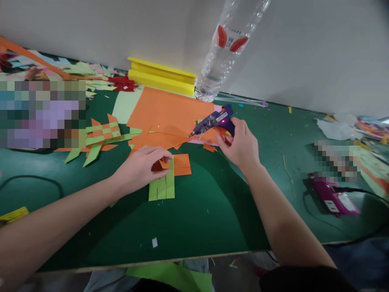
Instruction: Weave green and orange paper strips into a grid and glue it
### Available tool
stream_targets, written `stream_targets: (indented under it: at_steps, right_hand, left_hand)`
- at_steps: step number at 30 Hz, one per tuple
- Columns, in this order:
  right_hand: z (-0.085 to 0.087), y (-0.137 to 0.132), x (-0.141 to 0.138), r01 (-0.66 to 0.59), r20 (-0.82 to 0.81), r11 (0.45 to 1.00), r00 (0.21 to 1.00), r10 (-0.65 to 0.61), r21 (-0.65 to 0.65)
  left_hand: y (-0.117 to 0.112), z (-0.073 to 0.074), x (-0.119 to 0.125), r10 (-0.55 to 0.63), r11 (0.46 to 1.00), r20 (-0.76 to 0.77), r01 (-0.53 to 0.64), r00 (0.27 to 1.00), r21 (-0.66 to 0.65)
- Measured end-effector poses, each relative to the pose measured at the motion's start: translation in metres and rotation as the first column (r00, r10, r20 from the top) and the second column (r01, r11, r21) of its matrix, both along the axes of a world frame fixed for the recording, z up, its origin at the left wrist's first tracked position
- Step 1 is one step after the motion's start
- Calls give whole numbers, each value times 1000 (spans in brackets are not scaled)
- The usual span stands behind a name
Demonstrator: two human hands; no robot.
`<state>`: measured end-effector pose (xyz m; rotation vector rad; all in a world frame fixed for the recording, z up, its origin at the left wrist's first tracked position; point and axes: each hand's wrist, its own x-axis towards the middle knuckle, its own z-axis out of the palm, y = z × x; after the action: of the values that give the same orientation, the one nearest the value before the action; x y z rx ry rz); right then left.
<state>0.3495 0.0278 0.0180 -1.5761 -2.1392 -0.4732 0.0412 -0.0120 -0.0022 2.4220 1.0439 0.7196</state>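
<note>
My right hand [241, 142] is wrapped round the handle of a dark blue hot glue gun [212, 121], its nozzle pointing left and down over orange paper sheets [170, 109]. A small red light glows on the gun's body. My left hand [144, 164] pinches the edge of a woven piece of green and orange paper strips [164, 184] lying on the table. Part of that piece is hidden under my fingers. To the left lies another woven paper piece [105, 132], checkered green and orange, with pointed strip ends.
A clear plastic bottle [223, 56] stands against the wall, beside a folded yellow paper strip [161, 77]. Paper scraps [94, 73] are heaped at the back left. A magenta power socket [332, 196] with a black cable sits on the right of the green table [194, 227].
</note>
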Motion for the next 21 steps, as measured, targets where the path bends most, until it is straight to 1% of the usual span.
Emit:
stream_targets:
  at_steps: [3, 6, 9, 11, 16, 21]
  right_hand:
    - [1, -3, -2, -99, 22, 995, 995, 99, -9]
    - [0, -4, -4, -188, 37, 981, 981, 189, -42]
    - [0, -4, -5, -250, 26, 963, 967, 254, -103]
    - [-1, -4, -5, -284, 17, 948, 957, 289, -142]
    - [-3, -5, -7, -343, 54, 926, 933, 355, -161]
    - [-5, -5, -8, -350, 57, 915, 928, 367, -199]
  left_hand:
    - [0, 1, -2, 20, 999, 46, -18, 999, -32]
    - [0, 5, -2, 26, 996, 90, -18, 996, -91]
    - [-1, 11, -2, 36, 985, 87, -21, 996, -173]
    - [-1, 14, -1, 49, 979, 81, -32, 995, -199]
    - [0, 16, 0, 77, 988, 59, -68, 995, -136]
    - [-1, 15, 0, 79, 992, 81, -71, 994, -105]
